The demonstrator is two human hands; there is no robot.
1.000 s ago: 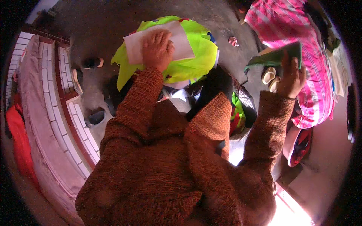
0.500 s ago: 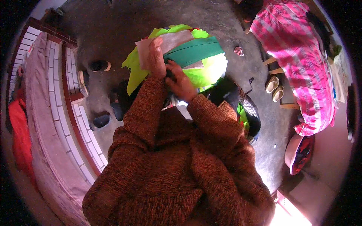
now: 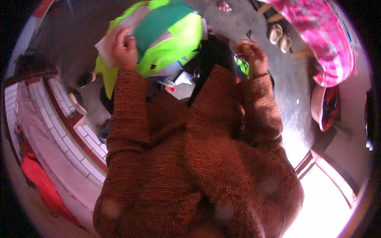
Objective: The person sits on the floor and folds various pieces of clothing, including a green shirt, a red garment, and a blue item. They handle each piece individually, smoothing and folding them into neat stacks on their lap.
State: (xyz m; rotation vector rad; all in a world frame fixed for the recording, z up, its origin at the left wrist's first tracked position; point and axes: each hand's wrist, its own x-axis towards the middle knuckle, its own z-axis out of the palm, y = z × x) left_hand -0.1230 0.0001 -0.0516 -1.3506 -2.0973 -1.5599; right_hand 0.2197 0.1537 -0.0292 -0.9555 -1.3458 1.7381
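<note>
My left hand (image 3: 125, 50) rests on a pinkish-grey piece of cloth (image 3: 106, 49), its fingers bent but apart. Beside it a dark green strip of cloth (image 3: 160, 23) lies across a pile of bright yellow-green fabric (image 3: 186, 35). Away to the right, my right hand (image 3: 254, 57) is raised over a dark bag-like bundle where more bright green cloth (image 3: 242, 67) shows. Its fingers curl toward the left and are blurred, so whether they hold anything is unclear. Below the pile, a white object (image 3: 184, 78) and a small red item (image 3: 170, 89) show near my lap.
A pink checked cloth (image 3: 317, 35) drapes over wooden-legged furniture at the right. Pale slippers (image 3: 279, 37) sit near it, with a pink basin (image 3: 318, 105) below. To the left stand a white-tiled ledge (image 3: 59, 115) and dark shoes (image 3: 84, 79). Strong light enters at lower right.
My hands have parted: the right has left the pile and moved right, while the left stays on the pinkish-grey cloth. The view has shifted, so the pile sits higher and further left.
</note>
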